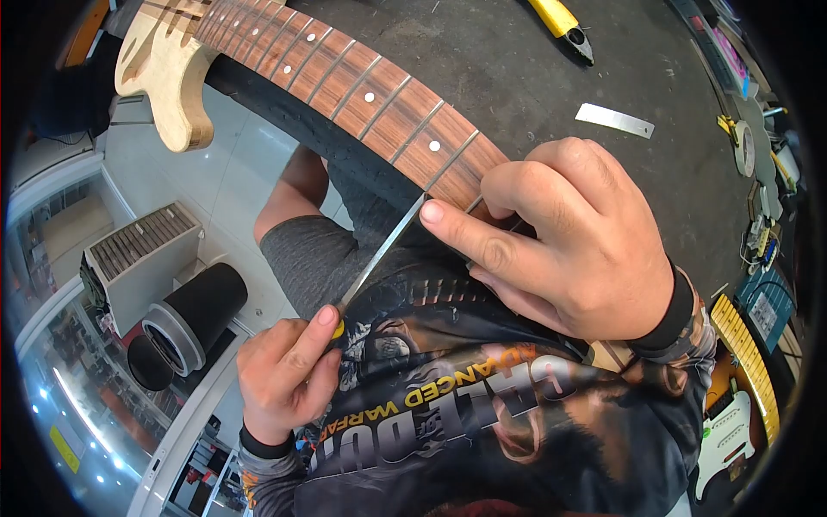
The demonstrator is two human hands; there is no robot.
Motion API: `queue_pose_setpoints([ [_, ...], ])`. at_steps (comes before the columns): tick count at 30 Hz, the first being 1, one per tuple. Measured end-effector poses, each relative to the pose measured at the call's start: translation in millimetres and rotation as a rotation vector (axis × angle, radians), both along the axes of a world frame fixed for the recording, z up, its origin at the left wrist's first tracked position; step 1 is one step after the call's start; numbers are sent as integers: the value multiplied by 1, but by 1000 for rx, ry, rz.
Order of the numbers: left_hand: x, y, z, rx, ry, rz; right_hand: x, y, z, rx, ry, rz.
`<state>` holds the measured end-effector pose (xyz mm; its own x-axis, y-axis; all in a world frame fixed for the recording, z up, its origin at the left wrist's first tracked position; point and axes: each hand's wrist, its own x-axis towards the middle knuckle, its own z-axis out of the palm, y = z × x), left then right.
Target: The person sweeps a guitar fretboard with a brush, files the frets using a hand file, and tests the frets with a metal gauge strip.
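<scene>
A guitar neck with a brown fretboard, metal frets and white dots runs from the upper left to the middle, joined to a pale wooden body. My left hand is closed around the handle end of a thin metal file, whose handle is mostly hidden. The file's far tip meets the fretboard's near edge at a fret end. My right hand is wrapped over the far end of the neck, its index fingertip beside the file's tip.
On the dark worktop lie a yellow-handled cutter and a small metal plate. Rolls of tape and small tools line the right side. Another guitar stands at the lower right. A black bin is at the left.
</scene>
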<state>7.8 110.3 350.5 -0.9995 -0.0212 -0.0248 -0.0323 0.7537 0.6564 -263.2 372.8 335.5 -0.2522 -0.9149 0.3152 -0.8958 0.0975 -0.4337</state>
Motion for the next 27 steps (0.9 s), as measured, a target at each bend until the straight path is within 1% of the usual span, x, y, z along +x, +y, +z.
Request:
queue_pose_setpoints([
  [21,-5,7,13,-65,-47,20,1,0,1,5,-7,-5],
  [27,-6,6,11,-67,-15,12,1,0,1,3,-14,-8],
])
